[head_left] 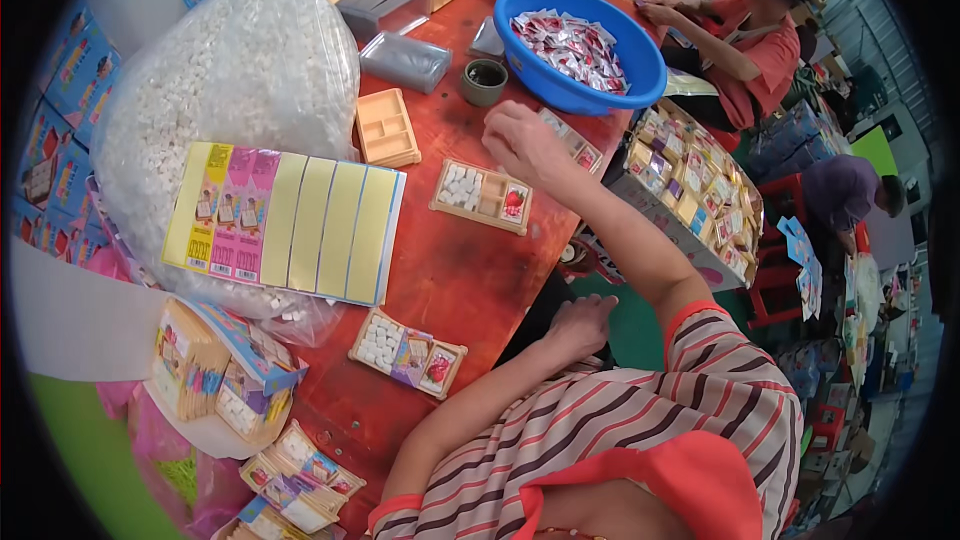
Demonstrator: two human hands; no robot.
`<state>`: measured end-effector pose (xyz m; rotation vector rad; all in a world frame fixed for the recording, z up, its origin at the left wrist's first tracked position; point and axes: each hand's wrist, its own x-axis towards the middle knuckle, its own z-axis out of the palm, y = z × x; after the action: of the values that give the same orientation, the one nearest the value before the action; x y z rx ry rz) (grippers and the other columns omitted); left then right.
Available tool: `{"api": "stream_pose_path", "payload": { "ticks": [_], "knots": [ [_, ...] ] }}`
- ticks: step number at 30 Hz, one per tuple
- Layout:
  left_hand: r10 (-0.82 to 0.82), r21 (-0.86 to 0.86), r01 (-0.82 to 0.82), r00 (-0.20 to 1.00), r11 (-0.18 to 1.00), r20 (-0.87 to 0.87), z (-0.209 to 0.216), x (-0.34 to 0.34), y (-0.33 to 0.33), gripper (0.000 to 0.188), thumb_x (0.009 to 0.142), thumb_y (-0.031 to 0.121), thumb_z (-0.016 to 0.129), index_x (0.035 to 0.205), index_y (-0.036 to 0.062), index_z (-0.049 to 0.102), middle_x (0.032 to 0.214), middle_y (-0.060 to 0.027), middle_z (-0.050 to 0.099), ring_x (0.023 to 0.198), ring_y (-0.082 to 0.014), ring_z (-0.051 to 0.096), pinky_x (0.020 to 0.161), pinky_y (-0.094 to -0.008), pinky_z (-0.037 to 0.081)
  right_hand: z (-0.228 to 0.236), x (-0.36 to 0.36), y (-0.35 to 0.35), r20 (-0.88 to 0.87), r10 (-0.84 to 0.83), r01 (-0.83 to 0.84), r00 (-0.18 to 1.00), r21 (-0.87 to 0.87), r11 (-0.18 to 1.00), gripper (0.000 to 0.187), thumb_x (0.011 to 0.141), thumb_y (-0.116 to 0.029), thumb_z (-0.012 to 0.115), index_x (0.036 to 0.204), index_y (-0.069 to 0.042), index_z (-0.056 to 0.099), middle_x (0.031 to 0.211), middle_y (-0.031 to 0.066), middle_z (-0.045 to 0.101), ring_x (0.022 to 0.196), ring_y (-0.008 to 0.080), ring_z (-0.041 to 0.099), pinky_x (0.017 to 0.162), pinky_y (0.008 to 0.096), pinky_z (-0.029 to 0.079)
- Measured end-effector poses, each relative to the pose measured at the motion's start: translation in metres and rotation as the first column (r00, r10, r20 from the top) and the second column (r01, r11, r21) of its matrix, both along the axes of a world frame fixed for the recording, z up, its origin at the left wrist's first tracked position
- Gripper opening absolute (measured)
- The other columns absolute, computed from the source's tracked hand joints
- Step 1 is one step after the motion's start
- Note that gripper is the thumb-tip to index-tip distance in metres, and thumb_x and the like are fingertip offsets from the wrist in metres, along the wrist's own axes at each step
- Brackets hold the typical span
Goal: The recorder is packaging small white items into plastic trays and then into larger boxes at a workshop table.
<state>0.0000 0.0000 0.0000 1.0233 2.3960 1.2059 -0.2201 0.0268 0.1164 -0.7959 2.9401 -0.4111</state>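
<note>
While the left hand [585, 325] rests near the table edge right of the frame's middle, the right hand [520, 143] hovers at upper centre, fingers bent, just above a tan tray [492, 194]; whether either hand grips anything I cannot tell. That tray, at the frame's centre, holds white cubes [461, 186] on its left and a strawberry packet [515, 203] on its right. Sachets [570, 48] fill the blue basin [568, 98], upper centre; cubes fill a clear bag [290, 15], upper left.
</note>
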Motion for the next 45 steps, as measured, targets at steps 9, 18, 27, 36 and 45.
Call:
{"api": "stream_pose_path", "payload": {
  "ticks": [9,18,27,36,45],
  "knots": [
    [-0.008,-0.17,-0.021,0.985,0.985,-0.17,0.012,0.011,-0.015,0.033,0.08,0.012,0.053,0.111,0.0036,0.06,0.093,-0.0174,0.063,0.081,-0.0348,0.064,0.07,-0.0494,0.049,-0.074,0.082,0.018,-0.283,0.181,-0.181,0.942,0.028,0.983,0.069,0.09,-0.039,0.059,0.143,-0.002,0.035,0.148,0.0211,0.033,0.136,0.0381,0.035,0.107,0.0498,0.033],
    [0.62,0.227,-0.576,0.73,0.785,-0.289,0.093,-0.021,-0.091,0.022,0.085,0.01,0.052,0.104,0.0023,0.06,0.108,-0.0174,0.06,0.104,-0.0337,0.056,0.09,-0.0451,0.042,-0.074,0.099,0.027,-0.278,0.205,-0.222,0.938,-0.029,0.975,0.07,0.084,-0.037,0.065,0.138,-0.002,0.039,0.144,0.0211,0.038,0.132,0.0388,0.039,0.102,0.0479,0.035],
    [0.56,-0.179,-0.748,0.613,0.639,-0.557,0.046,-0.054,-0.093,0.043,0.086,0.016,0.052,0.123,-0.0045,0.055,0.132,-0.0211,0.054,0.129,-0.0375,0.044,0.106,-0.053,0.032,-0.058,0.101,0.048,0.09,0.268,-0.212,0.959,-0.401,0.891,0.057,0.082,-0.029,0.067,0.13,-0.001,0.052,0.143,0.0226,0.042,0.133,0.0391,0.039,0.108,0.0494,0.032],
    [0.706,0.057,-0.783,0.524,0.62,-0.475,0.07,-0.034,-0.128,0.041,0.084,0.008,0.054,0.123,-0.0017,0.056,0.134,-0.02,0.05,0.13,-0.0404,0.042,0.106,-0.055,0.032,-0.018,0.049,-0.067,-0.088,0.169,-0.188,0.982,-0.582,0.791,0.039,0.084,-0.022,0.063,0.118,-0.002,0.056,0.122,0.0201,0.057,0.11,0.0381,0.056,0.09,0.0438,0.046],
    [0.879,0.553,-0.782,0.445,0.287,0.172,0.111,0.04,-0.18,0.043,0.088,-0.002,0.047,0.13,-0.009,0.049,0.132,-0.0182,0.054,0.122,-0.0291,0.052,0.107,-0.0392,0.037,-0.034,0.116,-0.107,-0.291,0.332,-0.441,0.897,-0.605,0.663,0.021,0.075,-0.015,0.069,0.089,-0.004,0.058,0.097,0.0151,0.059,0.092,0.0328,0.059,0.081,0.0435,0.045]
  ]
}}
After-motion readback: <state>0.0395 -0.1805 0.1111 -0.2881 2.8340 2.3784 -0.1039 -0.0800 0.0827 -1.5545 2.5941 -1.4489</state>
